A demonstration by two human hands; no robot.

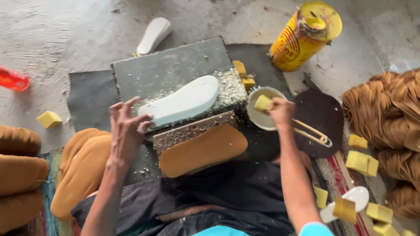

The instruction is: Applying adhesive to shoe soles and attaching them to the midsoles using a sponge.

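Far left, a red plastic object [13, 79] sits at the edge of the floor, a loose yellow sponge cube [49, 119] just below it, and stacked tan insoles [81, 170] pile up beside the person's lap. Now the left hand [127, 131]: fingers spread wide and open, not clamped round anything, fingertips pressing down on the heel end of the pale white sole [183, 101]. That sole lies flat and slantwise on the grey work slab [170, 65], with pale crumbs scattered round its toe end. Just below, against the slab's front edge, a tan sole [203, 149] rests above the dark cloth over the lap. Up top, another white sole [153, 35] lies alone on the concrete. Moving right, the right hand [282, 111] has its fingers pinched tight on a yellow sponge piece [263, 102], holding it inside the small round bowl [262, 114] just beside the slab. Past it, a dark round board [321, 118] with a pair of tongs [313, 133] on it, a yellow tin can [304, 35] lying tilted above, more yellow sponge pieces [362, 161] nearby, and tan bundled soles [389, 109] at far right.
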